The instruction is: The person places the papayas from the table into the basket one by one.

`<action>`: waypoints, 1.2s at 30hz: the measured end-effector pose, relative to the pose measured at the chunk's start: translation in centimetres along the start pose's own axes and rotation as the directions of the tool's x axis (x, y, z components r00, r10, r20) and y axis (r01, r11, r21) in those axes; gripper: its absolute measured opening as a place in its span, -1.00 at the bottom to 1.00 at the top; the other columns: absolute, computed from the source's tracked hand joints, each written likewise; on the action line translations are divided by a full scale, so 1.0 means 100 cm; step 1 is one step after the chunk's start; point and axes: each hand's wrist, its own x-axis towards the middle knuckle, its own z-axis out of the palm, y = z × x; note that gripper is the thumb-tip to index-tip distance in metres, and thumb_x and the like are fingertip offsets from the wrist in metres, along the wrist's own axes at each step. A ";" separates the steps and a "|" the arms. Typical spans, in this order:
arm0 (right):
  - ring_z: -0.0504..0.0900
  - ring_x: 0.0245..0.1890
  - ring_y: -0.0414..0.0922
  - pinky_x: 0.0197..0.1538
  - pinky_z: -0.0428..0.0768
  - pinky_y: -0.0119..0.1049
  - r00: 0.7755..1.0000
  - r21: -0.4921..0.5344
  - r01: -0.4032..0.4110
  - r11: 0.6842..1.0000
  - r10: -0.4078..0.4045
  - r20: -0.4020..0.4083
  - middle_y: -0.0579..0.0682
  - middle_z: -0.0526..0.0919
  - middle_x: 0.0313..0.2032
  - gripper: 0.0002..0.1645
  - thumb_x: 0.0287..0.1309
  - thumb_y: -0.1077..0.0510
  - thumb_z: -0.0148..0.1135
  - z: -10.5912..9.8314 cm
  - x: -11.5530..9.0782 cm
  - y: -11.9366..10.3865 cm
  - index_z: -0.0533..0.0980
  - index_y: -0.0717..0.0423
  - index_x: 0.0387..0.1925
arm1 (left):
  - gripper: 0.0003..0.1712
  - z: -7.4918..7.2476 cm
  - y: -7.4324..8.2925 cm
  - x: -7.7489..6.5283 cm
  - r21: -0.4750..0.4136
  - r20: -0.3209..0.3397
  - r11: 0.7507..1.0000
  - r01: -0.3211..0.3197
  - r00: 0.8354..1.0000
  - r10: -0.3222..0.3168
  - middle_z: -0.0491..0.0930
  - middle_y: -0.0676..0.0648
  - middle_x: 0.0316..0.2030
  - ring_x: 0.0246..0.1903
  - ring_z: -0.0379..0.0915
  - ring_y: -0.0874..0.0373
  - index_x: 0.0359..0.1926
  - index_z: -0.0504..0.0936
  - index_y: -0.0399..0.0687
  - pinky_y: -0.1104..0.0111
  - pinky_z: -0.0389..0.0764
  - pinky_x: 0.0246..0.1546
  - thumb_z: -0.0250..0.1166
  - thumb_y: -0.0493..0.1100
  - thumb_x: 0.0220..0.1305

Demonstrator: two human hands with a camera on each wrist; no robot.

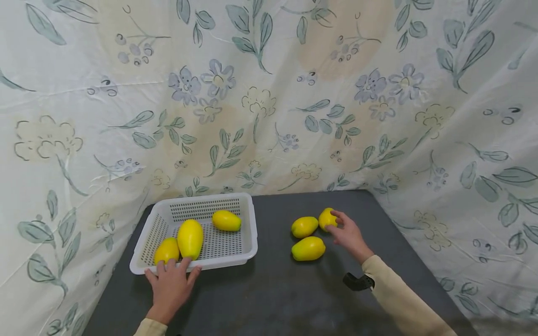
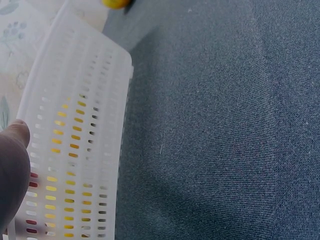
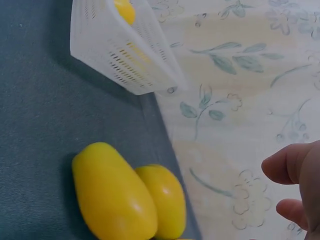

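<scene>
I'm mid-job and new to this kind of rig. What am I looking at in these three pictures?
There is no robot here: a person works with two bare hands. The wide picture comes from a camera worn on the head, looking forward and down; the others come from cameras on each wrist. On the dark surface stands a white basket with three yellow fruits inside. To its right lie three loose fruits. The left hand holds the basket's near rim. The right hand is at the rightmost loose fruit; I cannot tell whether it touches it.
</scene>
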 end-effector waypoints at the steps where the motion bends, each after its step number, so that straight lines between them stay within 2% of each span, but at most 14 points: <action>1: 0.62 -0.27 0.06 -0.22 0.62 -0.16 1.000 -0.005 -0.004 1.000 0.004 -0.002 0.37 0.17 0.39 -0.24 0.31 0.00 0.13 0.002 0.002 0.003 0.13 0.06 0.44 | -0.45 0.000 0.000 0.000 0.001 -0.003 1.000 -0.001 1.000 0.001 0.48 -0.40 -0.16 0.01 0.17 -0.47 0.05 0.59 -0.08 -0.49 -0.16 0.09 0.31 0.19 0.21; 4: 0.55 -0.47 0.00 -0.28 0.59 -0.15 1.000 -0.003 -0.028 1.000 0.028 -0.011 0.40 0.21 0.36 -0.26 0.29 0.02 0.15 0.010 0.007 0.015 0.17 0.08 0.42 | -0.46 0.001 0.000 0.000 0.004 -0.013 1.000 -0.004 1.000 0.004 0.49 -0.40 -0.16 0.01 0.18 -0.46 0.04 0.59 -0.08 -0.50 -0.16 0.10 0.31 0.19 0.21; 7: 0.56 -0.42 0.00 -0.28 0.60 -0.16 0.998 -0.004 -0.060 0.998 0.060 -0.014 0.42 0.22 0.34 -0.27 0.28 0.02 0.16 0.019 0.011 0.029 0.18 0.08 0.41 | -0.47 0.002 0.000 0.000 0.006 -0.018 1.000 -0.009 1.000 0.009 0.49 -0.40 -0.15 0.02 0.18 -0.46 0.04 0.59 -0.08 -0.51 -0.15 0.10 0.31 0.18 0.21; 10: 0.59 -0.17 0.13 -0.18 0.60 -0.11 0.997 -0.020 -0.079 0.997 0.079 -0.023 0.41 0.24 0.33 -0.27 0.28 -0.01 0.17 0.030 0.016 0.040 0.20 0.08 0.41 | -0.47 0.003 -0.001 -0.001 0.007 -0.020 1.000 -0.011 1.000 0.011 0.49 -0.40 -0.15 0.03 0.18 -0.46 0.04 0.59 -0.08 -0.51 -0.15 0.10 0.31 0.19 0.21; 13: 0.47 0.14 0.27 0.00 0.56 0.06 0.997 -0.028 -0.070 0.997 0.070 -0.017 0.41 0.24 0.34 -0.26 0.30 -0.03 0.15 0.040 0.017 0.049 0.20 0.10 0.41 | -0.47 0.003 -0.001 -0.001 0.009 -0.033 1.000 -0.010 0.999 0.010 0.49 -0.39 -0.16 0.02 0.19 -0.46 0.03 0.59 -0.07 -0.50 -0.15 0.10 0.32 0.18 0.20; 15: 0.34 0.27 0.31 0.10 0.49 0.16 0.998 -0.039 -0.057 0.998 0.056 -0.023 0.42 0.24 0.35 -0.26 0.30 -0.05 0.14 0.047 0.017 0.052 0.21 0.13 0.41 | -0.48 0.003 -0.001 -0.001 0.011 -0.051 1.000 -0.014 0.999 0.015 0.50 -0.39 -0.17 0.00 0.20 -0.45 0.01 0.60 -0.08 -0.50 -0.13 0.09 0.33 0.18 0.18; 17: 0.29 0.31 0.33 0.15 0.44 0.20 0.999 -0.026 -0.047 0.999 0.047 -0.019 0.40 0.22 0.36 -0.25 0.31 -0.07 0.13 0.053 0.017 0.055 0.21 0.15 0.41 | -0.48 0.003 0.000 -0.001 0.016 -0.068 1.000 -0.021 0.997 0.022 0.51 -0.38 -0.18 -0.01 0.22 -0.45 -0.01 0.61 -0.08 -0.50 -0.11 0.08 0.35 0.18 0.16; 21: 0.28 0.32 0.32 0.15 0.46 0.18 0.999 -0.015 -0.031 0.999 0.031 -0.016 0.37 0.24 0.37 -0.25 0.31 -0.10 0.15 0.064 0.017 0.061 0.22 0.15 0.40 | -0.48 0.002 0.001 -0.002 0.021 -0.075 0.999 -0.027 0.997 0.028 0.52 -0.37 -0.19 -0.03 0.24 -0.44 -0.02 0.62 -0.07 -0.49 -0.08 0.07 0.34 0.19 0.16; 25: 0.47 0.12 0.25 -0.15 0.62 -0.02 0.999 0.010 -0.048 0.999 0.048 -0.011 0.37 0.32 0.29 -0.26 0.30 -0.11 0.16 0.069 0.017 0.065 0.25 0.13 0.39 | -0.49 0.001 0.003 -0.004 0.014 -0.058 1.000 -0.024 0.998 0.025 0.52 -0.37 -0.19 -0.02 0.23 -0.43 -0.01 0.61 -0.06 -0.49 -0.09 0.07 0.32 0.20 0.19; 28: 0.55 -0.04 0.15 -0.34 0.61 -0.16 0.997 0.034 -0.078 0.996 0.078 -0.011 0.37 0.37 0.22 -0.29 0.30 -0.11 0.16 0.072 0.019 0.066 0.28 0.10 0.37 | -0.50 -0.002 0.004 -0.004 0.005 -0.048 1.000 -0.024 0.999 0.024 0.52 -0.37 -0.18 -0.02 0.23 -0.43 -0.01 0.61 -0.06 -0.49 -0.09 0.07 0.32 0.19 0.20; 36: 0.48 0.14 0.30 -0.21 0.68 -0.05 0.996 0.105 -0.090 0.990 0.091 0.000 0.42 0.27 0.29 -0.37 0.33 -0.01 0.11 0.076 0.018 0.061 0.31 0.14 0.35 | -0.48 -0.005 0.005 -0.004 0.008 -0.026 1.000 -0.006 1.000 0.006 0.51 -0.38 -0.16 0.01 0.21 -0.44 0.01 0.60 -0.07 -0.50 -0.12 0.09 0.30 0.20 0.22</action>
